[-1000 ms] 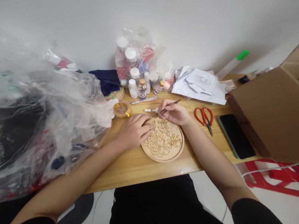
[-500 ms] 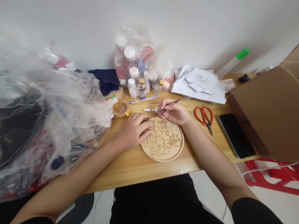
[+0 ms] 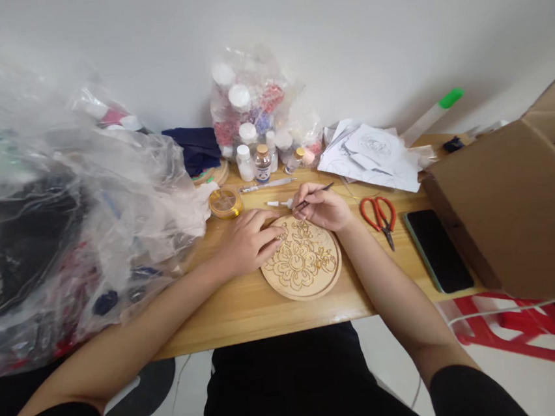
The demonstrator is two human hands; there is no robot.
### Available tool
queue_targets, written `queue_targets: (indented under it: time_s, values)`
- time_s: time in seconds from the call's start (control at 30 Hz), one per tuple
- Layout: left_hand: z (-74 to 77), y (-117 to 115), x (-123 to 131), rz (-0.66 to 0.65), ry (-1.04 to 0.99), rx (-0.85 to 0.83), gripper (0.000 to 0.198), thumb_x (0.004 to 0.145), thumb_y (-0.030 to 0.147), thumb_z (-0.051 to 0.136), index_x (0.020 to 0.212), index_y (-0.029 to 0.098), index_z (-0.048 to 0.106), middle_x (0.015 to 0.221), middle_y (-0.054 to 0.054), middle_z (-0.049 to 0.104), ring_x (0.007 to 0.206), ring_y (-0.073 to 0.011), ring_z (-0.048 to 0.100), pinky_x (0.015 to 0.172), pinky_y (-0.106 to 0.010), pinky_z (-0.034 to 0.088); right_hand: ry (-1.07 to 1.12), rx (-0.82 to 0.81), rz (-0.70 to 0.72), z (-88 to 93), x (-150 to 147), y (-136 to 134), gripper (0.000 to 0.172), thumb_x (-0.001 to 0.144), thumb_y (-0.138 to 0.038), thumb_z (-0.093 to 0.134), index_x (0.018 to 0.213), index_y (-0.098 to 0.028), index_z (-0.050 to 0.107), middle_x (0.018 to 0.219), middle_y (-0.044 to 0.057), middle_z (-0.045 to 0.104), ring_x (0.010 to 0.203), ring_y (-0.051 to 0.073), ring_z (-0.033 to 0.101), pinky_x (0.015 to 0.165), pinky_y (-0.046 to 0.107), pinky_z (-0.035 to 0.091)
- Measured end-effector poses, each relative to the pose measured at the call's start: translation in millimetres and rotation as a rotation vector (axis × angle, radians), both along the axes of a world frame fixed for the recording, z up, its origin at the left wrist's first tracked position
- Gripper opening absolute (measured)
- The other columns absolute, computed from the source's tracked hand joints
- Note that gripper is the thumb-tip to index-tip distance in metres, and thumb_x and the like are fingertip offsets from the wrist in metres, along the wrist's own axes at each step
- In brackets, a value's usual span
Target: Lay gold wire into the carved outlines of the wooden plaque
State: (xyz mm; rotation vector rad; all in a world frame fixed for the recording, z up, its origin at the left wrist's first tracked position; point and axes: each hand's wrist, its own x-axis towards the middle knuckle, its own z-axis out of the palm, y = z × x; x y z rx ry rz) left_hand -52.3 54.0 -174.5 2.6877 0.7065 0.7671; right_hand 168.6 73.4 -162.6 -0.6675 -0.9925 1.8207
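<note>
A round wooden board lies flat on the table, bearing a flower pattern outlined in gold wire. My left hand rests at the board's upper left, fingers stretched and a little apart, their tips on its surface. At the board's top edge, my right hand is closed in a pinch on a slim dark tool, like tweezers; its lower tip is hard to make out among the fingers. Just behind the board lies a small white-nozzled tube, partly covered by the right hand. A spool of gold wire sits beyond my left hand.
Red-handled pliers and a phone lie to the right, beside a cardboard box. Small bottles, a pen and paper drawings line the back. Plastic bags crowd the left side.
</note>
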Motion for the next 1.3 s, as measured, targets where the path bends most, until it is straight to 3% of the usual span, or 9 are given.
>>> queue_targets:
  time_s: [1.3]
  values:
    - [-1.1, 0.9, 0.7, -0.035, 0.027, 0.053, 0.023, 0.095, 0.028, 0.049, 0.101, 0.017, 0.069, 0.11, -0.012, 0.061, 0.103, -0.0249, 0.054, 0.086, -0.043, 0.047, 0.02, 0.007, 0.019, -2.7, 1.8, -0.4, 0.002, 0.071, -0.015, 0.058, 0.07, -0.016, 0.059, 0.058, -0.001, 0.065, 0.05, 0.009, 0.055, 0.054, 0.023, 0.044]
